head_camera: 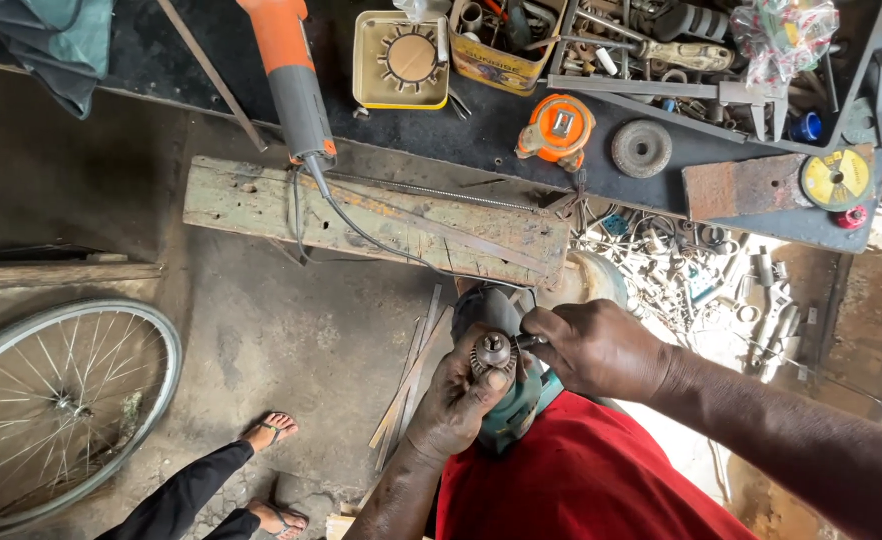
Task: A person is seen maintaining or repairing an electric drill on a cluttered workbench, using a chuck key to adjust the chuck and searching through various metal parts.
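A teal power drill [516,395] is held low in the frame, over a red garment [581,480], with its chuck [492,352] turned up toward the camera. Most of the drill's body is hidden beneath the two hands. The left hand [458,400] is clamped around the drill just below the chuck, thumb pressed against the chuck's side. The right hand [596,348] is closed, fingertips pinched on a small dark piece [527,341] at the chuck's edge; what that piece is cannot be made out.

On the dark surface [501,120] above, a yellow square tin [401,60] holds a round toothed disc. Beside it a yellow box [496,45] is packed with metal oddments too jumbled to tell apart. An orange-handled tool [291,70] is cut off at the top edge, its cord trailing over a worn wooden plank [381,215]. An orange tape measure [558,128] lies near a grey grinding wheel [641,148].

On the floor, a bicycle wheel [56,410] is cut off at the left edge, and another person's sandalled feet [271,432] show at the bottom.
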